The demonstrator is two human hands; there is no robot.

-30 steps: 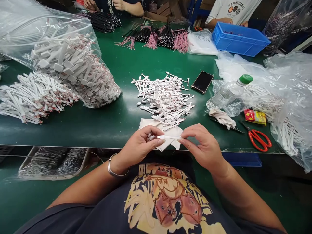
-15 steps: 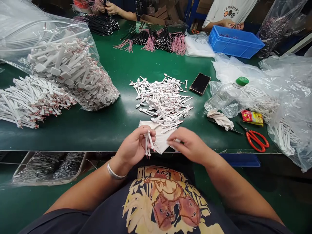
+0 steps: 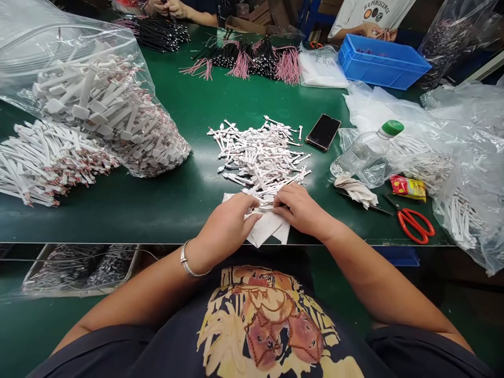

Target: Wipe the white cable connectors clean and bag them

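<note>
A loose pile of short white cables [image 3: 262, 152] with pinkish ends lies on the green table before me. My left hand [image 3: 226, 226], with a silver bangle at its wrist, is at the pile's near edge. Its thumb and fingers are closed around short white cables, mostly hidden by the hand. Facing it, my right hand [image 3: 301, 211] has its fingers curled down and pinched at a white cable [image 3: 266, 207] between the two hands. Under them lies a white cloth or paper sheet [image 3: 262, 231], partly covered by the hands.
A plastic bag [image 3: 114, 115] full of white cables and another heap [image 3: 43, 157] are at left. Rightward are a phone [image 3: 323, 131], a bottle [image 3: 364, 149], a rag [image 3: 356, 191], red-handled scissors [image 3: 415, 226] and bags. Beyond are a blue bin [image 3: 384, 63], black-and-pink wires [image 3: 252, 60] and two people.
Both hands have moved forward to the pile's near edge and come closer together. My left hand has turned palm down, hiding the cables that showed in it before.
</note>
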